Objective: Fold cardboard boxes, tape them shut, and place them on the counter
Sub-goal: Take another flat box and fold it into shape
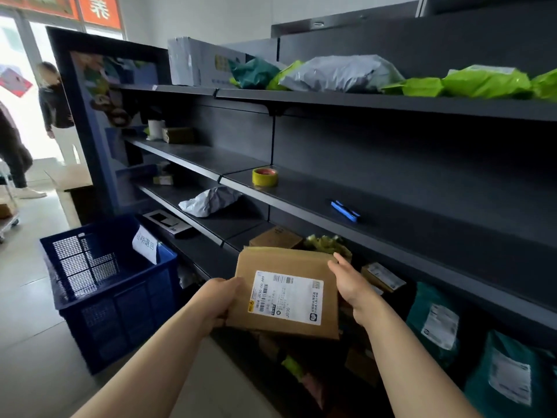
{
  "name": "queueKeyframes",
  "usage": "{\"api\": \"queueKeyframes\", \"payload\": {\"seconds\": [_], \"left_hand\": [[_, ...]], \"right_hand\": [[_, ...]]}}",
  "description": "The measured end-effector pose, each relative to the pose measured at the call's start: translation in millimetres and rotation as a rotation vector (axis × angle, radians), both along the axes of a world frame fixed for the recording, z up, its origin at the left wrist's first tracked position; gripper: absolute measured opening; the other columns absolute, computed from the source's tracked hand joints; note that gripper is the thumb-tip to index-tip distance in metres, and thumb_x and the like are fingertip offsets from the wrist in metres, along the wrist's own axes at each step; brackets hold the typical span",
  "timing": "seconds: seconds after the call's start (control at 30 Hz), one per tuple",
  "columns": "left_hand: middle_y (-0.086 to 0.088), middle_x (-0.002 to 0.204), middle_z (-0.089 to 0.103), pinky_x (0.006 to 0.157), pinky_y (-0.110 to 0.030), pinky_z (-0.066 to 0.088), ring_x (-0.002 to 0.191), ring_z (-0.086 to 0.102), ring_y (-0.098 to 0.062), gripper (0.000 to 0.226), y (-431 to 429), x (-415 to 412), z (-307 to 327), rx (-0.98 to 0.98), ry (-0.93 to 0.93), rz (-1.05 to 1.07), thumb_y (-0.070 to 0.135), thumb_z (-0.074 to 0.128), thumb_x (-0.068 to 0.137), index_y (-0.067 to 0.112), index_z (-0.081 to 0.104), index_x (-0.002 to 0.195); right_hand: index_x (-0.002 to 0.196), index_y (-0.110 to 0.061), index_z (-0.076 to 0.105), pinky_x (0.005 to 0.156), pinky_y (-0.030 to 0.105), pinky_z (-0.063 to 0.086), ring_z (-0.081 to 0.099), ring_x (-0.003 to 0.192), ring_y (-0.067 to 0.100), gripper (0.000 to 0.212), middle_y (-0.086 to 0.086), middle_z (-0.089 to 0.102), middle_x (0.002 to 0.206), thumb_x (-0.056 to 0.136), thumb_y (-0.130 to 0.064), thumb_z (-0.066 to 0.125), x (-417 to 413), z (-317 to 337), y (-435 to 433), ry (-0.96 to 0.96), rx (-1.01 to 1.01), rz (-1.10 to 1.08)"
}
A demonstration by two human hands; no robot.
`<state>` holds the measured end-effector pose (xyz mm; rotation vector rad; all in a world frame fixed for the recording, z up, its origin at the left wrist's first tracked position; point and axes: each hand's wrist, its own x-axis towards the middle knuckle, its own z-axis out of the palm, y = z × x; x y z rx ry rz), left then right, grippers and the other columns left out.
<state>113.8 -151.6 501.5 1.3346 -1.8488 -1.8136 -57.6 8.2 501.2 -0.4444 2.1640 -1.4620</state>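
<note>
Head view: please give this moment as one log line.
left hand: grips box left edge | right hand: on box right edge | tape roll: on shelf

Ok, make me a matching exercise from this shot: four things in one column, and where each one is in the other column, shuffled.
Things:
1. cardboard box
2. tape roll
3. blue crate
4. green bags

Places:
A. on the floor
B. on the top shelf
C. between the left hand and the right hand
D. on a middle shelf

Pairs: 1-C, 2-D, 3-A, 4-B.
</note>
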Motion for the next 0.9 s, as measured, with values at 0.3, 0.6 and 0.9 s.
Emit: {"api": "queueKeyframes", "payload": {"seconds": [0.3,0.6,0.9], "left_hand": [[-0.005,0.087,0.067,0.08,-0.043,0.05,0.082,0.062,-0.024,0.051,-55,-60,12,0.103,0.153,-0.01,0.066,0.046,0.09,0.017,0.059,0.085],[-0.005,0.101,0.066,0.077,-0.042,0.051,0.09,0.063,-0.025,0.024,-108,-95,-7,0.059,0.211,-0.04,0.045,0.042,0.101,0.031,0.042,0.12],[-0.01,0.116,0.063,0.098,-0.052,0.047,0.106,0.063,-0.029,0.042,-183,-119,-1,0.112,0.256,-0.225,0.058,0.055,0.089,0.031,0.044,0.12]], "right_hand": [[0.124,-0.025,0.042,0.08,0.04,0.053,0.06,0.099,0.026,0.031,0.009,0.059,0.11,0.099,-0.043,0.045,-55,19,-48,-0.047,-0.115,-0.097],[0.096,-0.015,0.07,0.077,0.036,0.054,0.069,0.087,0.023,0.035,0.007,0.075,0.084,0.099,-0.041,0.048,-65,30,-84,-0.176,-0.166,-0.089],[0.078,-0.014,0.065,0.077,0.039,0.043,0.059,0.077,0.024,0.02,0.005,0.066,0.072,0.092,-0.022,0.054,-67,39,-127,-0.217,-0.298,-0.257]]}}
